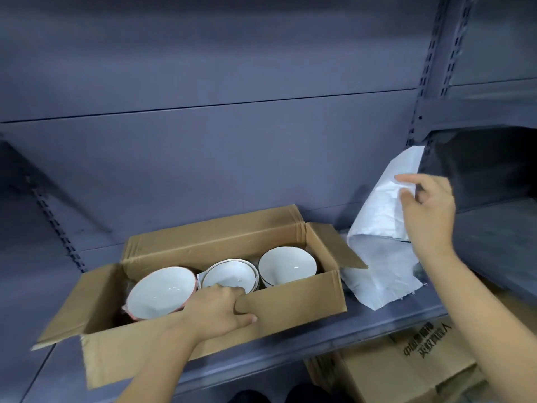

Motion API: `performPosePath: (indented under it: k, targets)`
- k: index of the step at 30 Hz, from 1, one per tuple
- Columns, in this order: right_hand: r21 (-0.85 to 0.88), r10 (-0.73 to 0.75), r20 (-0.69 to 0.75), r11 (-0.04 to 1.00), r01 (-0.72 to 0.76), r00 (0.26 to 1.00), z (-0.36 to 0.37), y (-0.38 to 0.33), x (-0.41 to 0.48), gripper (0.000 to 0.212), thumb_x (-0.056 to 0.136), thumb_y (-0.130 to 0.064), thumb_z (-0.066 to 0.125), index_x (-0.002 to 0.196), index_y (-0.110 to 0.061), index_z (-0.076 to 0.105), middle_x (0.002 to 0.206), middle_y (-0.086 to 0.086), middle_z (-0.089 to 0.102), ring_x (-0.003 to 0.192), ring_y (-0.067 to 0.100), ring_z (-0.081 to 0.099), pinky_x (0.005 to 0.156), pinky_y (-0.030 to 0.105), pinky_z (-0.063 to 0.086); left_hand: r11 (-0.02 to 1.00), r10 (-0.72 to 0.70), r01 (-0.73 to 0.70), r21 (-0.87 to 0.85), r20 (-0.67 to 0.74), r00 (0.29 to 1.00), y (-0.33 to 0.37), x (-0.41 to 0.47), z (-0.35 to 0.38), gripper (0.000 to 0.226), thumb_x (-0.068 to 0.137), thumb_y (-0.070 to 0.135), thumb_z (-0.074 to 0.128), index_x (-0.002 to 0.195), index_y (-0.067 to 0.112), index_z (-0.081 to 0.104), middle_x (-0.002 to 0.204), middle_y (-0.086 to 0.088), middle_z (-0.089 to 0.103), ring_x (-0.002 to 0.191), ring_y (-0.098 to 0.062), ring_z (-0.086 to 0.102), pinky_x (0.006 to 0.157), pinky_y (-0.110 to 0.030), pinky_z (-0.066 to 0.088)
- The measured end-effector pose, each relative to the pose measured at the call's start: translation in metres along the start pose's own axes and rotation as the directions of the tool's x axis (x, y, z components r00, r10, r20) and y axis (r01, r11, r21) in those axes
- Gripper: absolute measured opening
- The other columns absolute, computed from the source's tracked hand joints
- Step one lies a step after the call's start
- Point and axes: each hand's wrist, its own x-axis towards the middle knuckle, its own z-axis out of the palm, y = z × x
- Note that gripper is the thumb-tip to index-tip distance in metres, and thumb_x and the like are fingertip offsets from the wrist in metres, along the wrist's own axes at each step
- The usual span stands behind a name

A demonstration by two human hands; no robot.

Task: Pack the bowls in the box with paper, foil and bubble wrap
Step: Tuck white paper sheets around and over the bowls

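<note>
Nearest the camera, below the shelf's front lip, a printed carton (430, 362) sits on a lower level at the right. On the grey shelf (377, 321) above it stands the open cardboard box (203, 338), skewed with its left end nearer, all four flaps spread outward. The left hand (216, 311) grips the box's near wall at its top edge, fingers hooked inside, thumb pressed on the outer face. Inside, three white bowls lie in a row: a pink-rimmed bowl (161, 293) at the left, tilted toward the near wall; a stacked middle bowl (232, 276) just behind the knuckles; a right bowl (286, 264) close to the right end wall. Right of the box, just past its end flap, a crumpled white paper sheet (380, 242) rises from the shelf; the right hand (425, 212) pinches its upper edge between thumb and fingers. Bare shelf lies left of the box, and the back panel (203, 158) stands clear behind it.
</note>
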Motion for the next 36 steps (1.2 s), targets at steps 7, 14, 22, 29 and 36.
performPosePath:
  k: [7, 14, 22, 29, 36]
  targets:
    - [0.340, 0.199, 0.320, 0.888, -0.309, 0.926, 0.064, -0.053, -0.050, 0.031, 0.088, -0.006, 0.054, 0.099, -0.034, 0.063, 0.112, -0.002, 0.057, 0.102, 0.014, 0.054, 0.090, 0.030, 0.048, 0.858, -0.182, 0.022, -0.513, -0.264, 0.947, 0.009, -0.009, -0.008, 0.048, 0.072, 0.052, 0.069, 0.109, 0.030, 0.047, 0.109, 0.017, 0.050, 0.102, -0.007, 0.051, 0.090, -0.035, 0.046]
    - [0.285, 0.205, 0.609, 0.845, -0.452, 0.766, 0.086, -0.053, -0.077, 0.040, 0.089, 0.006, 0.045, 0.116, -0.017, 0.064, 0.103, 0.007, 0.061, 0.095, 0.015, 0.066, 0.090, 0.026, 0.054, 0.536, -0.475, -0.258, -0.804, -0.540, 0.695, 0.033, -0.002, -0.045, 0.067, 0.069, 0.017, 0.078, 0.116, 0.035, 0.035, 0.116, 0.001, 0.044, 0.097, -0.016, 0.059, 0.083, -0.028, 0.053]
    - [-0.131, -0.195, 0.444, 0.951, 0.279, 0.874, 0.078, -0.029, -0.063, 0.009, 0.083, -0.002, 0.064, 0.088, -0.007, 0.070, 0.087, 0.001, 0.062, 0.077, 0.019, 0.062, 0.073, 0.029, 0.054, 0.729, -0.394, -0.112, -0.675, -0.548, 0.738, 0.035, 0.030, -0.060, 0.026, 0.088, 0.006, 0.044, 0.104, 0.016, 0.062, 0.077, -0.011, 0.063, 0.075, -0.025, 0.055, 0.059, -0.013, 0.037]
    - [-0.295, -0.325, 0.551, 0.786, 0.544, 0.769, 0.079, 0.022, -0.071, 0.014, 0.078, -0.006, 0.071, 0.070, -0.015, 0.065, 0.111, 0.000, 0.059, 0.106, 0.020, 0.040, 0.082, 0.029, 0.040, 0.745, -0.317, -0.005, -0.667, -0.362, 0.877, 0.026, 0.059, -0.029, 0.042, 0.092, 0.001, 0.039, 0.121, 0.016, 0.064, 0.105, -0.005, 0.071, 0.098, -0.018, 0.060, 0.069, -0.011, 0.034]
    - [-0.201, -0.426, 0.714, 0.635, 0.746, 0.555, 0.080, 0.039, -0.076, 0.014, 0.079, -0.007, 0.047, 0.072, -0.019, 0.049, 0.109, -0.003, 0.070, 0.114, 0.022, 0.061, 0.098, 0.043, 0.047, 0.464, -0.397, -0.018, -0.885, -0.226, 0.890, 0.019, 0.064, -0.023, 0.024, 0.093, 0.019, 0.049, 0.091, 0.024, 0.073, 0.088, 0.009, 0.068, 0.083, 0.002, 0.060, 0.075, -0.015, 0.042]
